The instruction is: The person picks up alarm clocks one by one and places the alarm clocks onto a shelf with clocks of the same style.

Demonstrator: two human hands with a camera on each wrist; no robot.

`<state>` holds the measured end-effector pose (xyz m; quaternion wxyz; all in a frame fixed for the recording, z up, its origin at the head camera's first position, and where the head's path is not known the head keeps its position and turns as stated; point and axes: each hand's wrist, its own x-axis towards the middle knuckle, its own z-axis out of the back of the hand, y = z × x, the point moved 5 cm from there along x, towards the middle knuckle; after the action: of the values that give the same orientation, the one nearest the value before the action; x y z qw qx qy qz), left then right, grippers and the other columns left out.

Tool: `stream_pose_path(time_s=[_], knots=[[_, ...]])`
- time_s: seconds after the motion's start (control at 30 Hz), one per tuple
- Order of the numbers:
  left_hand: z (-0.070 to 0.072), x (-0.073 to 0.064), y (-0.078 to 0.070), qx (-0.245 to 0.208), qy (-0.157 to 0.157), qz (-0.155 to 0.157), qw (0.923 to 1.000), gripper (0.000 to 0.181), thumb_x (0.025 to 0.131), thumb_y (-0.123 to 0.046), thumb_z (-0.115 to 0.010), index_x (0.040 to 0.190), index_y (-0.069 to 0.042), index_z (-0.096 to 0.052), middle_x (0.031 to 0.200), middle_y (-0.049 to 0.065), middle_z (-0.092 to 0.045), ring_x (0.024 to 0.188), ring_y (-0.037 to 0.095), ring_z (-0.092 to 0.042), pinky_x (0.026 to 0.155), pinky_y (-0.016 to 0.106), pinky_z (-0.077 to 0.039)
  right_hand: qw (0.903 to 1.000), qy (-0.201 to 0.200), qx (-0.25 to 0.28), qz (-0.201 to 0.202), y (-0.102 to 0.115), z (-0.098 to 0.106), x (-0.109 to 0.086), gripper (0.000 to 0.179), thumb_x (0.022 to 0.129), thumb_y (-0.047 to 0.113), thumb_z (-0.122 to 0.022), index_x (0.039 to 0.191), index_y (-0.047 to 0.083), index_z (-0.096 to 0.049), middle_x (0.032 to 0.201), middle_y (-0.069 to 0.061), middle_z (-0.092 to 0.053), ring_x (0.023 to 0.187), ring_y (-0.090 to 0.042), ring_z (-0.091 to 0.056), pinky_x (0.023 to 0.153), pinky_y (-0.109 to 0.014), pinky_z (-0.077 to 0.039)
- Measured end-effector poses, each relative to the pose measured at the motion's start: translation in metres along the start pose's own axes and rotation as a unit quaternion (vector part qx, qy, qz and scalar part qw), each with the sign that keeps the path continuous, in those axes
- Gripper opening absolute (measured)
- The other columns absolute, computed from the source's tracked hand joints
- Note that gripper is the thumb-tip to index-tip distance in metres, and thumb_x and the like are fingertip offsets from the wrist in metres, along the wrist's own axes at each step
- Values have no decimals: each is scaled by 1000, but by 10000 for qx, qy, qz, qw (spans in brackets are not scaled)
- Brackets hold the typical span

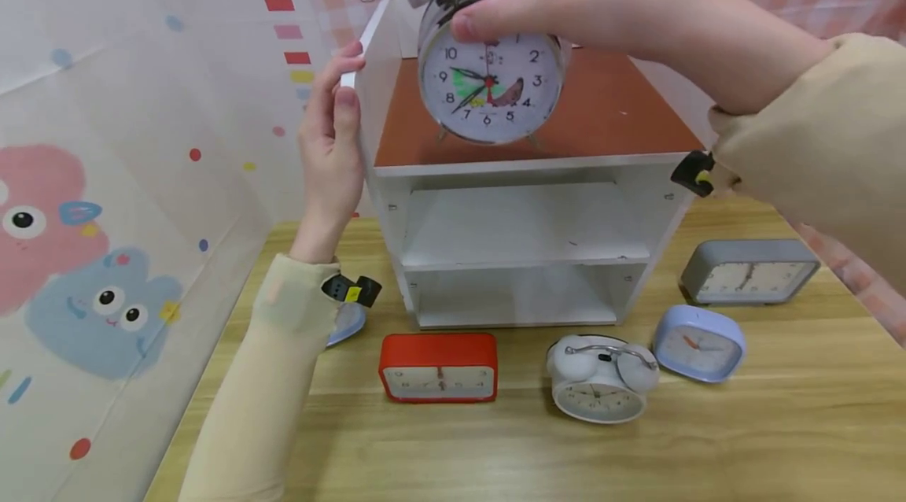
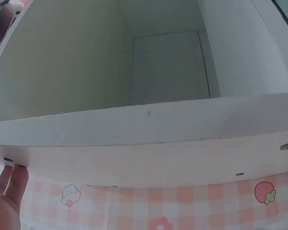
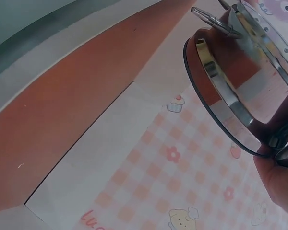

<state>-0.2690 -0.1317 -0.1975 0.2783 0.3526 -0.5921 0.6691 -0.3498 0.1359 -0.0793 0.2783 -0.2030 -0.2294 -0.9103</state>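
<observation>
My right hand (image 1: pixel 602 2) grips a silver twin-bell alarm clock (image 1: pixel 491 93) near its top, the thumb across the upper front. The clock is held over the brown top of a small white cabinet (image 1: pixel 527 164), its face towards me. In the right wrist view, the clock's shiny metal body (image 3: pixel 259 62) shows tilted, with part of the hand below it. At the cabinet's raised left side panel (image 1: pixel 382 53), my left hand (image 1: pixel 333 132) rests its fingertips against the edge. The left wrist view shows those fingers (image 2: pixel 14 187) touching the panel's outer side.
On the wooden table (image 1: pixel 495 463) stand a red clock (image 1: pixel 439 348), a white twin-bell alarm clock (image 1: pixel 602 376), a light-blue clock (image 1: pixel 697 345) and a grey clock (image 1: pixel 750 270). A bluish object (image 1: pixel 348 322) lies partly behind my left sleeve. The cabinet has two open shelves.
</observation>
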Motion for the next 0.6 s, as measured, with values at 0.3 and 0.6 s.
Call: stream_pose_path(time_s=[0.3, 0.6], knots=[[0, -2, 1, 72, -12, 1, 10000, 48, 111, -37, -51, 142, 0, -53, 160, 11, -53, 149, 16, -48, 124, 36, -45, 9988, 301, 105, -371, 86, 7, -37, 62, 91, 49, -79, 141, 20, -57, 138, -1, -56, 118, -11, -57, 108, -30, -58], [-2, -1, 1, 69, 10, -59, 10000, 57, 109, -47, -52, 141, -1, -53, 159, 11, -54, 147, 16, -49, 120, 37, -48, 9983, 377, 274, -351, 89, 1, -28, 61, 90, 46, -81, 139, 18, -59, 138, -3, -60, 116, -14, -59, 106, -31, -59]])
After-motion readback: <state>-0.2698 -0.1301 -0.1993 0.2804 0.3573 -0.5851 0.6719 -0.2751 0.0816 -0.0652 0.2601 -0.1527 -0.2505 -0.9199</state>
